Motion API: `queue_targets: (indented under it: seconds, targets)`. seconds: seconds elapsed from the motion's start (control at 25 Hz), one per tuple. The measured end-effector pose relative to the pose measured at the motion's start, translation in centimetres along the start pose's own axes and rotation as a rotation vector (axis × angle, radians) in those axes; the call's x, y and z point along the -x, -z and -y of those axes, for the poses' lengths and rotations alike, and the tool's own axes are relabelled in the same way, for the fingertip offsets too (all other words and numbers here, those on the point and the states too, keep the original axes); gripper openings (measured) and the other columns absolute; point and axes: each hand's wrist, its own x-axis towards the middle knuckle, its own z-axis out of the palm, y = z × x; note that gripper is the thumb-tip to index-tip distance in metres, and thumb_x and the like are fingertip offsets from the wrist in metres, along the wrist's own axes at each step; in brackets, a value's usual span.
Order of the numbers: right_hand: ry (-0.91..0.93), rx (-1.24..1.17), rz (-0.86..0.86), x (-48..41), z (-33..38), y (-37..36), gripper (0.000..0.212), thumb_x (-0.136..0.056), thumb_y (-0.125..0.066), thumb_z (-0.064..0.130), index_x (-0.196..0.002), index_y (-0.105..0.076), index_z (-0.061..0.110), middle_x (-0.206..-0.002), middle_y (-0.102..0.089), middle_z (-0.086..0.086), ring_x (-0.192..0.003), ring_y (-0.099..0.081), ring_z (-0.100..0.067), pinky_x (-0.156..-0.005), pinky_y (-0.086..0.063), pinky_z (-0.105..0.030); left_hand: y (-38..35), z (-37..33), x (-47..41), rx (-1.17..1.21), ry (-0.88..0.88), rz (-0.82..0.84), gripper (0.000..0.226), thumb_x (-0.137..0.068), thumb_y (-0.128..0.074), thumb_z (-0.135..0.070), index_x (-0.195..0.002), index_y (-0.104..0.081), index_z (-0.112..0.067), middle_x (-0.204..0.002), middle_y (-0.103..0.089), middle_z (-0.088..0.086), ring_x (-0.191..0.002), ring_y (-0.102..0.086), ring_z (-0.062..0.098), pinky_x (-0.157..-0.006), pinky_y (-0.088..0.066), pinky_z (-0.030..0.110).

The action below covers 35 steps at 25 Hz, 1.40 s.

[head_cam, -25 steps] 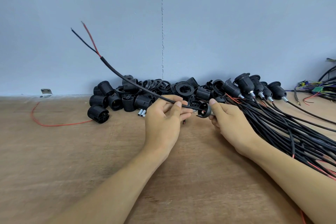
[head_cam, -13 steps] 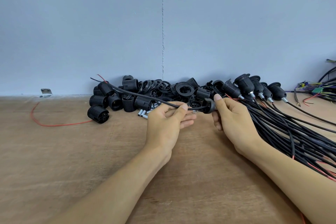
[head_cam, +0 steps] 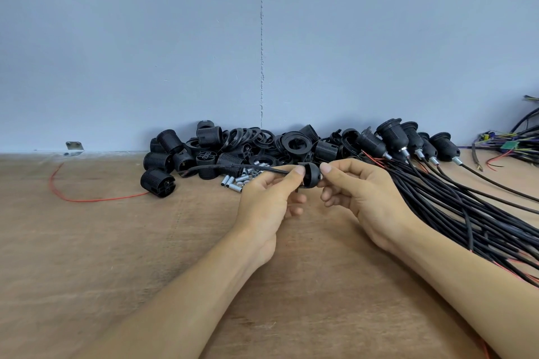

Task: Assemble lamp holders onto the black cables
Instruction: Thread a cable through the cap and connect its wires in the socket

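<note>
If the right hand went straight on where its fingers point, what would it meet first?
The black domed plastic cap the right hand pinches; beyond it, probably the left hand holding the thin black cable.

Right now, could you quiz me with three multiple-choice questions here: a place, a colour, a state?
1. Where is the red wire? A. on the table, left of the black pile; B. in a box; C. round a wrist.
2. The small tubes by the pile are: A. red; B. silver; C. blue.
3. The black cap is: A. on the table; B. held above it; C. buried in the pile.
Answers: A, it curves over bare wood; B, they shine like metal; B, the right hand pinches it, the left hand its cable.
</note>
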Motion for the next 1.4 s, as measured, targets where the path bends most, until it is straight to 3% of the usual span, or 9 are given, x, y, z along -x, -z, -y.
queue_targets:
  seconds: [0.16,0.36,0.56,0.68,0.76,0.84,0.96,1.16,1.4]
  targets:
    - [-0.019,0.071,-0.022,0.1,0.2,-0.1,0.036,-0.072,-0.080,0.033,-0.091,-0.069,0.004,-0.071,-0.068,-0.006,-0.052,-0.056,-0.013,-0.050,-0.048,-0.023,0.1,-0.1,0.1,0.021,-0.022,0.168,0.038,-0.081,-0.079,-0.039,-0.102,-0.073,-0.008,-0.095,-0.077,0.009,-0.078,-0.073,0.018,-0.067,-0.059,0.029]
    - [-0.027,0.059,-0.083,-0.3,0.0,0.2,0.018,-0.091,-0.069,0.021,-0.099,-0.067,0.005,-0.067,-0.064,-0.001,-0.049,-0.050,-0.010,-0.048,-0.044,-0.021,0.1,0.1,-0.1,0.074,-0.069,0.115,0.012,-0.083,-0.080,-0.006,-0.094,-0.075,-0.004,-0.088,-0.078,0.009,-0.077,-0.073,0.020,-0.073,-0.061,0.028]
    - [0.060,0.217,-0.575,-1.7,0.8,3.1,0.006,-0.101,-0.057,0.015,-0.099,-0.062,0.018,-0.076,-0.062,-0.001,-0.042,-0.045,-0.003,-0.041,-0.038,-0.019,1.1,-0.4,-0.9,0.157,-0.111,-0.036,0.021,-0.081,-0.082,-0.004,-0.099,-0.072,-0.007,-0.084,-0.077,0.008,-0.075,-0.074,0.021,-0.072,-0.061,0.029]
    - [0.127,0.188,-0.693,-2.2,1.1,4.0,0.006,-0.099,-0.055,0.016,-0.102,-0.057,0.020,-0.082,-0.060,-0.003,-0.041,-0.046,-0.003,-0.040,-0.042,-0.020,1.2,0.1,-1.3,0.124,-0.105,-0.105,0.032,-0.084,-0.080,-0.002,-0.113,-0.067,-0.008,-0.076,-0.077,0.003,-0.075,-0.075,0.023,-0.072,-0.062,0.030]
    - [0.140,0.272,-0.684,-2.1,0.8,3.8,0.012,-0.097,-0.057,0.018,-0.108,-0.056,0.023,-0.092,-0.060,-0.003,-0.059,-0.057,-0.005,-0.057,-0.052,-0.025,1.2,0.2,-1.4,0.131,-0.091,-0.112,0.031,-0.086,-0.078,-0.002,-0.114,-0.067,-0.006,-0.075,-0.076,0.001,-0.076,-0.075,0.024,-0.070,-0.062,0.029]
    - [0.172,0.591,-0.644,-1.5,0.2,3.4,0.027,-0.092,-0.064,0.019,-0.118,-0.056,0.025,-0.119,-0.057,-0.006,-0.099,-0.057,-0.013,-0.091,-0.046,-0.028,1.3,0.3,-1.4,0.138,-0.073,-0.089,0.023,-0.088,-0.076,-0.003,-0.110,-0.069,-0.006,-0.075,-0.076,0.000,-0.075,-0.076,0.023,-0.070,-0.063,0.028]
    - [0.340,0.986,-0.551,-0.4,0.2,2.2,0.048,-0.087,-0.071,0.018,-0.132,-0.056,0.025,-0.155,-0.026,-0.013,-0.143,-0.024,-0.023,-0.117,-0.023,-0.033,1.3,0.2,-1.2,0.162,-0.033,-0.037,0.010,-0.092,-0.071,-0.003,-0.101,-0.069,-0.005,-0.076,-0.076,0.002,-0.076,-0.077,0.024,-0.069,-0.062,0.028]
    - [0.274,1.264,-0.543,0.1,0.2,1.8,0.065,-0.089,-0.070,0.021,-0.148,-0.043,0.023,-0.163,0.014,-0.024,-0.153,0.007,-0.037,-0.125,-0.009,-0.050,1.6,-0.2,-1.6,0.226,0.008,-0.102,0.006,-0.096,-0.066,-0.004,-0.101,-0.067,-0.001,-0.091,-0.071,0.013,-0.078,-0.077,0.027,-0.069,-0.062,0.030]
    - [0.357,1.447,-0.314,0.3,-0.4,1.4,0.060,-0.086,-0.070,0.020,-0.143,-0.052,0.018,-0.166,0.003,-0.022,-0.154,0.012,-0.034,-0.125,0.007,-0.048,1.2,0.1,-1.2,0.062,-0.049,-0.090,0.006,-0.099,-0.064,-0.009,-0.101,-0.067,-0.004,-0.089,-0.071,0.008,-0.081,-0.076,0.026,-0.075,-0.064,0.031]
